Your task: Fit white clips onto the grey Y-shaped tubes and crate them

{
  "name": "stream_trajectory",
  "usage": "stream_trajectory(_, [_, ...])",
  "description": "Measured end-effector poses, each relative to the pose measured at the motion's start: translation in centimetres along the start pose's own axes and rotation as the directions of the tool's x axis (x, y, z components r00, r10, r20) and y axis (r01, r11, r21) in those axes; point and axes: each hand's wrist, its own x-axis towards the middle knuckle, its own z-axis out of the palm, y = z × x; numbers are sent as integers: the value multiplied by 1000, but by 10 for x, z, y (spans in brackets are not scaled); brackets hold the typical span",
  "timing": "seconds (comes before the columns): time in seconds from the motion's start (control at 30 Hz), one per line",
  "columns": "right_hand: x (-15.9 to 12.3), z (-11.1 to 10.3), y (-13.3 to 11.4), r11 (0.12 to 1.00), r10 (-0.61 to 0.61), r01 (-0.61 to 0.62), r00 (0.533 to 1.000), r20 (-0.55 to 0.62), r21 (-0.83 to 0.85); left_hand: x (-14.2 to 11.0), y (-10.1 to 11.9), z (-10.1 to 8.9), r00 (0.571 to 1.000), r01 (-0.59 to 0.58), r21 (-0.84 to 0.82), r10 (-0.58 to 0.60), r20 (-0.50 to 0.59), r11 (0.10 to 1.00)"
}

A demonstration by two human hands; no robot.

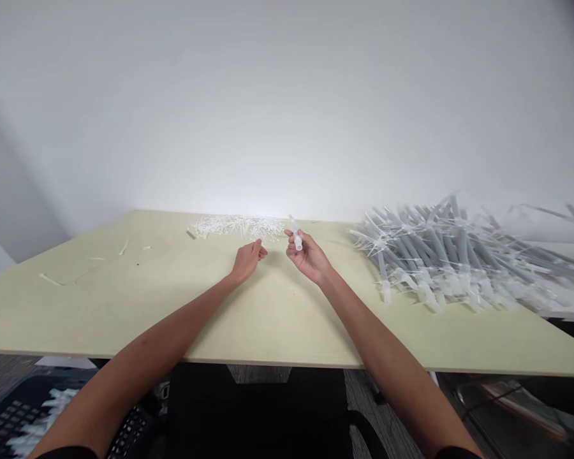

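Observation:
My right hand is raised over the middle of the table, its fingers wrapped round a translucent white plastic tube fitting. The fitting's narrow end points up and away. To its left, my left hand is held with curled fingers and the thumb pressed against them; whatever is in it, if anything, is hidden. Just beyond my left hand lies a spread-out pile of thin white cable ties. The two hands are a short way apart.
On the right lies a heap of grey tubes with clear plastic ends and ties sticking out. A few loose strips lie on the pale yellow table at left. Below the left edge, a dark basket holds white plastic pieces.

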Motion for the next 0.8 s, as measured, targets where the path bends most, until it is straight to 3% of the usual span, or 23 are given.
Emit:
stream_trajectory(0.13, [-1,2,0,997,-12,11,1000,-6,-73,-1,1,1,1000,-9,41,9,3,999])
stream_trajectory(0.23, [-5,7,3,947,-37,28,999,-25,-319,0,0,1,1000,-22,39,21,9,999])
stream_trajectory(0.33, [-6,8,5,806,-50,26,998,-26,-591,-1,0,0,999,-34,31,34,9,999])
stream_trajectory(0.43, [-4,2,-7,596,-91,20,995,-43,-803,-4,0,0,999,-41,70,40,17,997])
stream_trajectory(0.57, [-16,-10,-65,231,-282,-40,953,-106,-972,-8,0,2,998,-55,92,50,46,994])
stream_trajectory(0.67, [-46,-17,-132,-88,-477,-199,869,-134,-976,-10,0,4,997,-61,86,56,54,994])
stream_trajectory(0.8, [-102,-35,-208,-212,-575,-440,778,-252,-873,-8,-1,0,997,-60,78,57,45,995])
